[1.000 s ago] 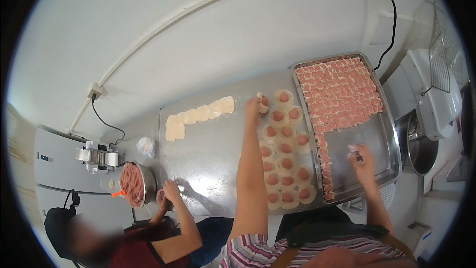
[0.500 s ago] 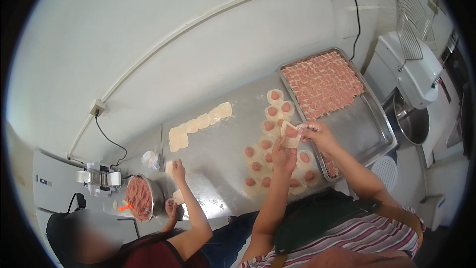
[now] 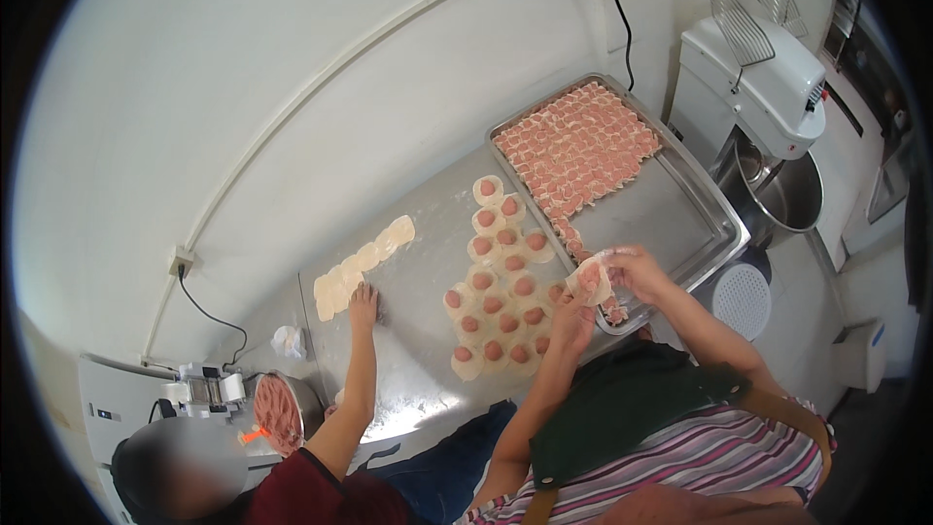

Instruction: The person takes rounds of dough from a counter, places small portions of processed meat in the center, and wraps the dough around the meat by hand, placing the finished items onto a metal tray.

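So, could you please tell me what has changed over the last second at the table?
The left hand came back from the far filled wrappers, and the right hand left the tray; both now hold one filled wrapper at the tray's near corner. The co-worker's hand reached out to the plain wrappers. The tray's dumplings stayed put.

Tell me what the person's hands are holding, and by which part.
Both hands, left hand and right hand, pinch one round pale dough wrapper with pink filling by its opposite edges.
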